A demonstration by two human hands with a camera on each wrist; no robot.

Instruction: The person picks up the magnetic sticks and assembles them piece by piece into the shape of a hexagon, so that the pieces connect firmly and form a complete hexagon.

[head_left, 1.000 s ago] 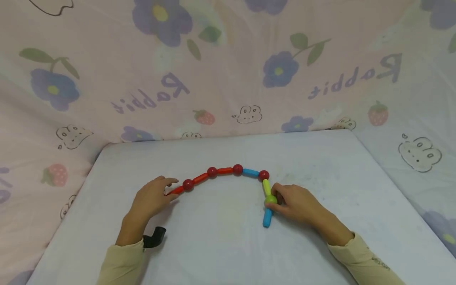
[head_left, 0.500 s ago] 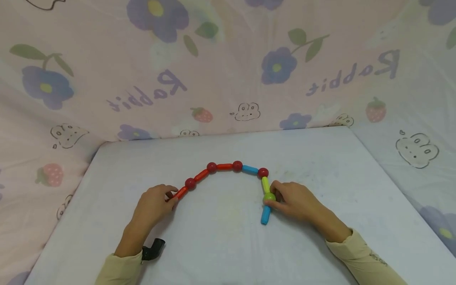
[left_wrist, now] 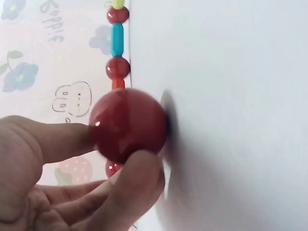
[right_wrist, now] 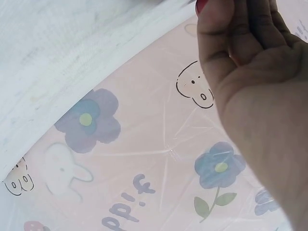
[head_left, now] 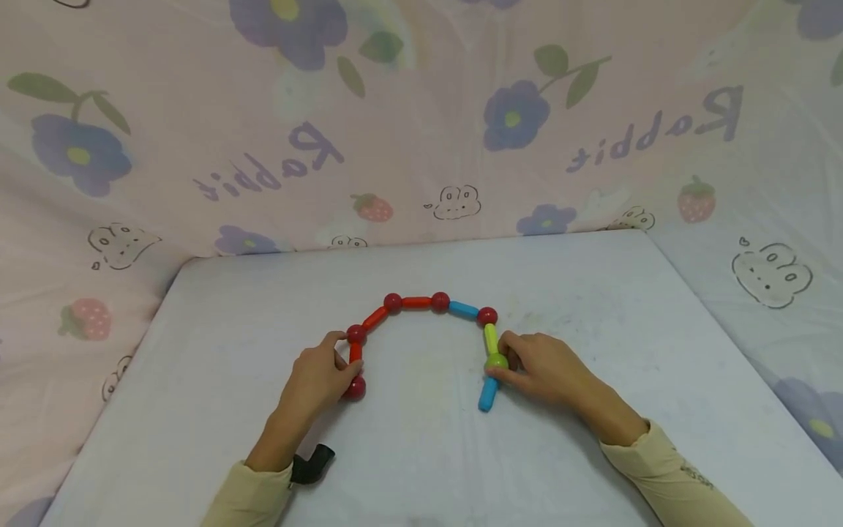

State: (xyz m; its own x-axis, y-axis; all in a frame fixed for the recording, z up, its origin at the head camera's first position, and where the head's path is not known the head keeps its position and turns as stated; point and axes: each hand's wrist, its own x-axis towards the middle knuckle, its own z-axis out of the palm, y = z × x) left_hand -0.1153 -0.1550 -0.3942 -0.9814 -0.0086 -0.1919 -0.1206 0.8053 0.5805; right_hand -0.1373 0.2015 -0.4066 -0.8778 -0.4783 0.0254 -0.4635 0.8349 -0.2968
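Observation:
An arched chain of magnetic rods and balls lies on the white table, with red rods [head_left: 375, 319] and red balls [head_left: 440, 301] on the left and middle. Towards the right come a blue rod [head_left: 464, 310], a yellow-green rod [head_left: 490, 339], a green ball [head_left: 495, 363] and a blue end rod [head_left: 487, 395]. My left hand [head_left: 320, 377] grips the left end, thumb over the last rod, partly covering the end red ball [head_left: 356, 388]. Up close in the left wrist view, fingers touch that red ball [left_wrist: 127, 120]. Between thumb and index finger, my right hand [head_left: 543, 366] pinches the green ball.
The white tabletop [head_left: 421, 461] ends at the back against a pink printed cloth [head_left: 408, 132]. Similar cloth hangs on both sides. A black curved piece [head_left: 313, 464] sticks out at my left wrist. The right wrist view shows mostly cloth and my right hand [right_wrist: 260, 72].
My left hand has swung the chain's left end rightwards and nearer, bending the arch tighter. The end red ball now shows below the thumb. My right hand stays on the green ball, nearly still.

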